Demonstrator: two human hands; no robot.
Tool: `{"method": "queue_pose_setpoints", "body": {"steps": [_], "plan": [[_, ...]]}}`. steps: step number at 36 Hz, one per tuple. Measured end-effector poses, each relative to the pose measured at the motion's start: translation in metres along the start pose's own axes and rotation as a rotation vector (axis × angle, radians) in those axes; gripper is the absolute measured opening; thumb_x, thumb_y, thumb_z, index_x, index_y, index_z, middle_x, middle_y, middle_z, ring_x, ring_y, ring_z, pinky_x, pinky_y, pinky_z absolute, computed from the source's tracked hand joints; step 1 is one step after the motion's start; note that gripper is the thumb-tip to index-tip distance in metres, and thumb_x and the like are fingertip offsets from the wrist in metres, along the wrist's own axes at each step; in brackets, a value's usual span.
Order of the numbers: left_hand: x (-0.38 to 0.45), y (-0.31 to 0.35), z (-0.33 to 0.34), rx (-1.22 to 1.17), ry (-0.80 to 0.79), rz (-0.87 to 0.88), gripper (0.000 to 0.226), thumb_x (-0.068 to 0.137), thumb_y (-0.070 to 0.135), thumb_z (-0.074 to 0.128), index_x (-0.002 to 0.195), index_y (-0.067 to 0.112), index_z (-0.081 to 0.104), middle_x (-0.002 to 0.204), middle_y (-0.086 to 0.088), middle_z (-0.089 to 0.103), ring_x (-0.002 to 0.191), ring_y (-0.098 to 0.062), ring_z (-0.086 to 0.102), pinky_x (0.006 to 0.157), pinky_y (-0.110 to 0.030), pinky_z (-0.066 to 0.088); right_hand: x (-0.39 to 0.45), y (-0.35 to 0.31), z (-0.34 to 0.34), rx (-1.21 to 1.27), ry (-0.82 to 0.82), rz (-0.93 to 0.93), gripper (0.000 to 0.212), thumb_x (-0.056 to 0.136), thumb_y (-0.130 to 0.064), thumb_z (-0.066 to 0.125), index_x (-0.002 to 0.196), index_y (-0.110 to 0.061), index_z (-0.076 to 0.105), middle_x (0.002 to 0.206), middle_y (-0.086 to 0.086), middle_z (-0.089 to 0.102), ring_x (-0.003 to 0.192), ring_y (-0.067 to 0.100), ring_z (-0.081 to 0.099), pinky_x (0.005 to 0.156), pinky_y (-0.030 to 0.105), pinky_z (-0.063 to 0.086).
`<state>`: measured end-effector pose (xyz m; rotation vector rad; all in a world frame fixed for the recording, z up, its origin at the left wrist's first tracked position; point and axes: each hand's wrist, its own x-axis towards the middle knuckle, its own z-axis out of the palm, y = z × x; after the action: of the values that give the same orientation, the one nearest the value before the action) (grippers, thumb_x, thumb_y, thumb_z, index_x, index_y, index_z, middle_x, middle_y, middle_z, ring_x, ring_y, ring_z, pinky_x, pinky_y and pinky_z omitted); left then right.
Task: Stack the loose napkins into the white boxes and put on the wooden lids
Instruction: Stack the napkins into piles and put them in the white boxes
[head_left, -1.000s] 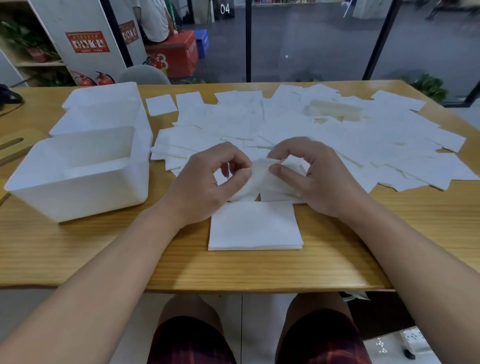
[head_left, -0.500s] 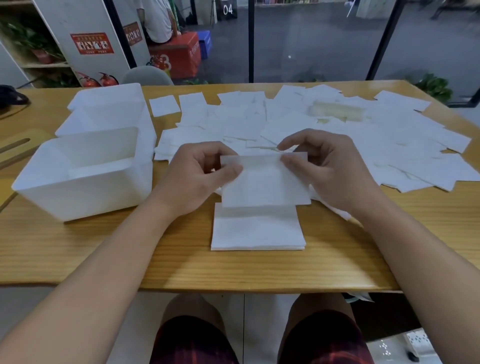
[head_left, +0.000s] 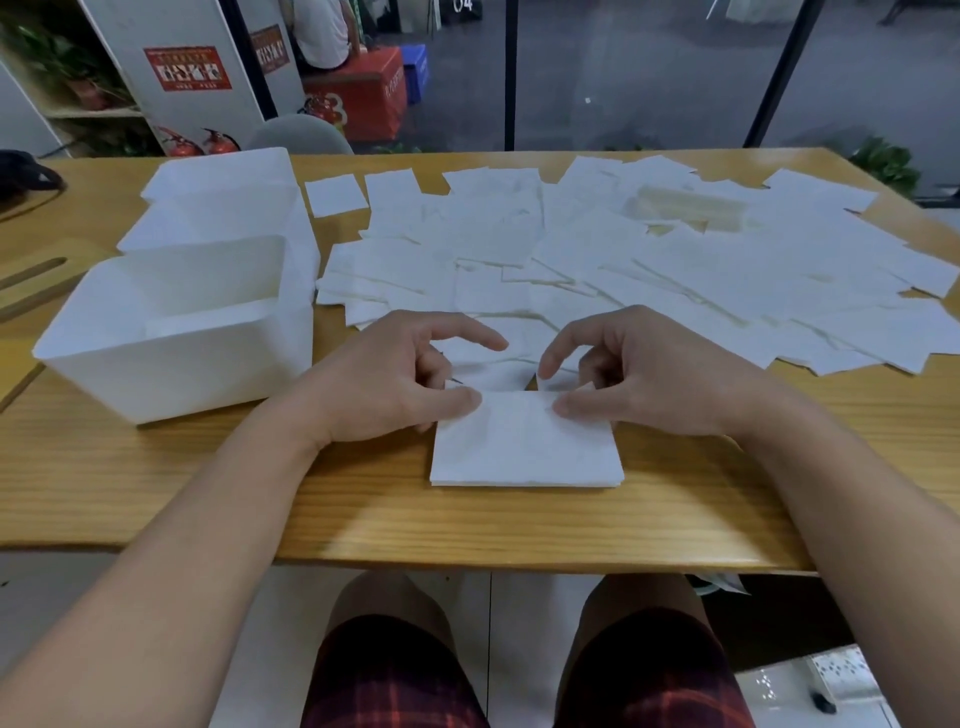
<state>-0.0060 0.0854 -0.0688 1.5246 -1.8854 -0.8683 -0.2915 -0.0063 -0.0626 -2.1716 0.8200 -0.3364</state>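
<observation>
Top napkin (head_left: 524, 441) on the stack — far corners pinched in left hand (head_left: 384, 384) and right hand (head_left: 644, 379) grips.

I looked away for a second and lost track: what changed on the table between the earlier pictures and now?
Both hands picked a napkin out of the loose spread, held it up flat, then brought it down toward the person onto the stack. Left hand and right hand still pinch its far corners. The two boxes, the spread and the stack's place stayed as they were.
</observation>
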Motion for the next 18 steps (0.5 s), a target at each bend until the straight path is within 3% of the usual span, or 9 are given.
{"method": "queue_pose_setpoints", "body": {"steps": [4,7,12,14,18], "plan": [[0.004,-0.006,0.002,0.086,0.089,0.035,0.024,0.097,0.027,0.081,0.114,0.042,0.076,0.057,0.001,0.046,0.055,-0.012,0.045,0.084,-0.016,0.048,0.000,0.001,0.001,-0.036,0.031,-0.040,0.017,0.090,-0.026,0.087,0.102,-0.032,0.076,0.071,-0.001,0.065,0.062,0.011,0.056,0.064,0.025,0.048],[0.009,-0.013,0.004,0.165,0.225,0.065,0.010,0.097,0.030,0.081,0.102,0.038,0.079,0.065,0.006,0.060,0.062,-0.009,0.055,0.073,-0.018,0.048,-0.001,0.003,0.000,-0.047,0.089,-0.074,0.016,0.088,-0.028,0.089,0.096,-0.029,0.074,0.073,0.000,0.065,0.064,0.013,0.056,0.065,0.028,0.047],[0.021,-0.020,0.008,0.302,0.288,0.101,0.010,0.096,0.039,0.081,0.105,0.037,0.079,0.097,0.016,0.069,0.091,-0.009,0.065,0.076,-0.019,0.050,0.001,0.007,0.002,-0.107,0.224,-0.122,0.015,0.090,-0.034,0.087,0.088,-0.029,0.074,0.073,-0.005,0.061,0.063,0.009,0.051,0.062,0.025,0.044],[0.026,-0.019,0.011,0.346,0.284,0.111,0.009,0.097,0.039,0.080,0.104,0.035,0.079,0.099,0.019,0.067,0.094,-0.005,0.064,0.079,-0.017,0.047,0.003,0.009,0.004,-0.142,0.238,-0.123,0.013,0.091,-0.036,0.086,0.088,-0.031,0.074,0.077,-0.008,0.064,0.067,0.010,0.055,0.063,0.025,0.047],[0.032,-0.019,0.015,0.463,0.275,0.153,0.009,0.102,0.037,0.073,0.099,0.031,0.079,0.096,0.018,0.066,0.093,-0.005,0.063,0.081,-0.028,0.053,0.005,0.012,0.008,-0.187,0.220,-0.118,0.009,0.094,-0.036,0.083,0.089,-0.034,0.074,0.084,-0.009,0.069,0.077,0.014,0.063,0.064,0.020,0.047]]}}
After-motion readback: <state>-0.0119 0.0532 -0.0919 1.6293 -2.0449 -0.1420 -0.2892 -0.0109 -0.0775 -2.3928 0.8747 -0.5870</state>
